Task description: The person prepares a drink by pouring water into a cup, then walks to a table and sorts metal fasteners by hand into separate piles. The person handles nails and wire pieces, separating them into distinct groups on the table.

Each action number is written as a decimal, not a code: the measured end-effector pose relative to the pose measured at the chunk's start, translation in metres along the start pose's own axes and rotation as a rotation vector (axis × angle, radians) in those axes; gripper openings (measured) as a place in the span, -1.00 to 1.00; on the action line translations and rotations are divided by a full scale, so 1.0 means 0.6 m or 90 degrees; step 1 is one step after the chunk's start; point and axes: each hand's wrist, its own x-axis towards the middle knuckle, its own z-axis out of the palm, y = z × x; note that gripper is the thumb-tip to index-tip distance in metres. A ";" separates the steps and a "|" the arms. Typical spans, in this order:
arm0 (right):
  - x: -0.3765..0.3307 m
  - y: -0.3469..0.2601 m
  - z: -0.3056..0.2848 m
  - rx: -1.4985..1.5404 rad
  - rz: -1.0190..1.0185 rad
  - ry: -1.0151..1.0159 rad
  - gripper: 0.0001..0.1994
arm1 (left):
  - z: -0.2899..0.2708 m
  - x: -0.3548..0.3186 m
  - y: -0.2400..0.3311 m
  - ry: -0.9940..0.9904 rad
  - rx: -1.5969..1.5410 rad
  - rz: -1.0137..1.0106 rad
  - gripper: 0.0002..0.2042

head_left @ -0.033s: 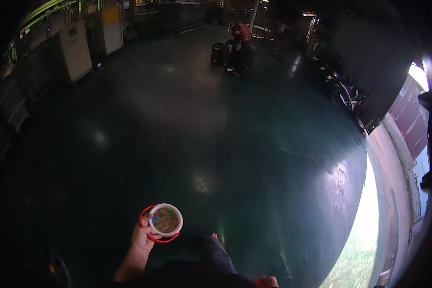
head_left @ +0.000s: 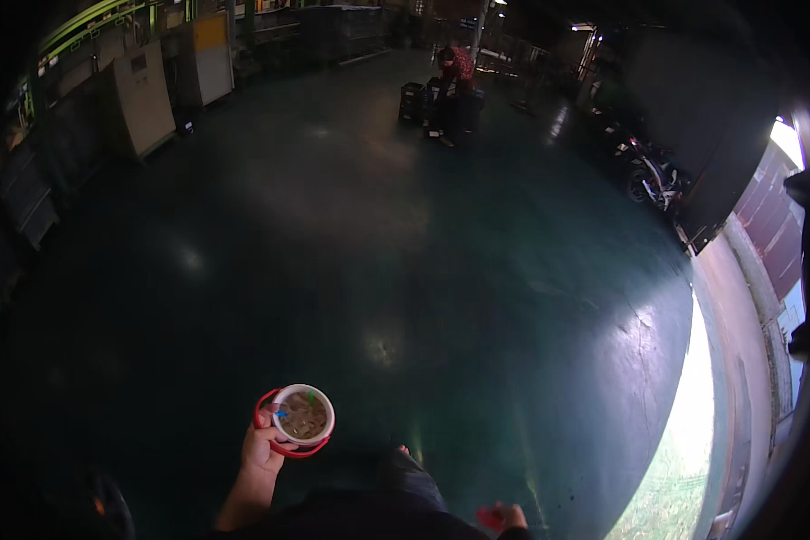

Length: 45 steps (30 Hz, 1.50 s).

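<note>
Nothing has shifted: left hand (head_left: 259, 450) still grips a filled cup (head_left: 302, 416) level over the green floor (head_left: 405, 270); right hand (head_left: 511, 517), barely visible, grip unclear; steady carrying prevents spills

Dark green glossy concrete floor (head_left: 405, 270) wide open ahead and both sides. Obstacles far off: beige metal cabinets (head_left: 139, 99) far left, person w/ stacked black crates (head_left: 441, 99) far centre, parked motorbike (head_left: 652, 180) far right by dark wall.
</note>
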 end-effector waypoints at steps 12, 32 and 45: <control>0.618 -1.074 1.126 -0.815 -0.421 -0.083 -0.37 | 0.298 0.776 0.165 0.165 -0.055 0.205 -0.42; 1.187 -1.677 1.528 -0.723 0.012 0.115 -0.43 | 0.998 2.006 0.530 0.093 -0.115 -0.030 -0.44; 1.678 -2.381 2.487 -1.233 0.373 -0.273 -0.70 | 1.176 2.869 0.818 0.124 -0.032 -0.017 -0.45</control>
